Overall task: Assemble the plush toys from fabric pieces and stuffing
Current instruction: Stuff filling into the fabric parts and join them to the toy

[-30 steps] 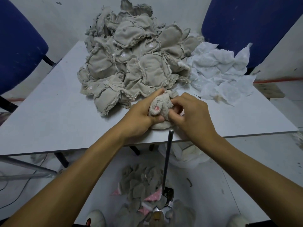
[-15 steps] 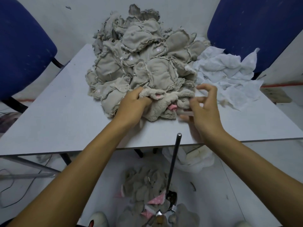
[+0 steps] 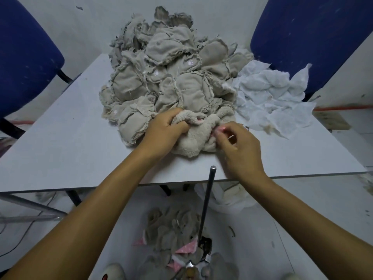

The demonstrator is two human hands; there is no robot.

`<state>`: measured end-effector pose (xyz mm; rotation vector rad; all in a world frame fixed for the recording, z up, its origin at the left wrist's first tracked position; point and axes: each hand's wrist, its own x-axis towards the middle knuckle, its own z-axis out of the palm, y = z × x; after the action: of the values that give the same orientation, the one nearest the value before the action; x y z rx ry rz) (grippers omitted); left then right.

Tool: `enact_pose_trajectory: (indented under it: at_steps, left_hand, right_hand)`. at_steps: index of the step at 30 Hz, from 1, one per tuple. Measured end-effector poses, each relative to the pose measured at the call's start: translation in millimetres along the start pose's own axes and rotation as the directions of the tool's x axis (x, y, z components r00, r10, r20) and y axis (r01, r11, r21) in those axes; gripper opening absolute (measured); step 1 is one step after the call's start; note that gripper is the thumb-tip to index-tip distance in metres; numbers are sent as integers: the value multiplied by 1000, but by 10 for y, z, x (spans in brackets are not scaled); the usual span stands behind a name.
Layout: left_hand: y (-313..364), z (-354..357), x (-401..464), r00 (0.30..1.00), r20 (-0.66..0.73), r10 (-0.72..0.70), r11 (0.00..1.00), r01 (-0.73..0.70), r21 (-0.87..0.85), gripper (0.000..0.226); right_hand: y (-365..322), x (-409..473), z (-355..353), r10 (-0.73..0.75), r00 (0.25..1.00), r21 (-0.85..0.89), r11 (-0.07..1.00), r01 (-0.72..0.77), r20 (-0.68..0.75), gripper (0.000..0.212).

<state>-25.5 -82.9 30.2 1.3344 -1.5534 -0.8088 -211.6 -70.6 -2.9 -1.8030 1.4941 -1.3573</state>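
Beige fleece is bunching under a person's two bare hands at the near edge of a pale grey bench (image 3: 60, 150). The left hand (image 3: 164, 130) is gripping a fold of a fuzzy plush skin (image 3: 193, 136), its fingers curling into the fabric near a small pink patch. The right hand (image 3: 238, 148) is reaching in from the other side, thumb and forefinger pinching a pink bit at the skin's right edge while the other fingers are bending loosely behind.

The plush skin is lying on the bench against the front of a tall heap of beige fabric pieces (image 3: 171, 73), which is filling the middle and far part of the surface; several pieces are showing tiny pink paw prints. Crumpled white sheets (image 3: 272, 100) are spreading just beside the heap on the right, touching its edge.

A dark metal rod (image 3: 207, 201) is standing upright in front of the bench, its tip reaching bench height between the forearms. On the floor below, grey plush pieces with pink spotted bits (image 3: 175, 235) are lying around the rod's base. Blue chairs (image 3: 24, 63) are flanking the bench at the far left and right corners.
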Motion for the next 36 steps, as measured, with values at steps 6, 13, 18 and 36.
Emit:
enact_pose_trajectory:
  at_steps: [6,13,18,36]
  left_hand:
    - [69,-109,50,822,-538,186,979,-109,171,28]
    - [44,37,-150,725,358,588,681,-683,264,24]
    - [83,-11,-196,868,445,221,954,-287,85,55]
    - [22,145,-19,972,-202,-121,992,122,-9,11]
  right_hand:
    - [16,231,-133,569,822,675,614,-410,-19,12]
    - [58,174,-102,392,919,496,788,-365,54,37]
    - [-40,92,-78,142,978,151,975,-165,154,66]
    - [-153,-45,86,-194,981,39,980,193,21,43]
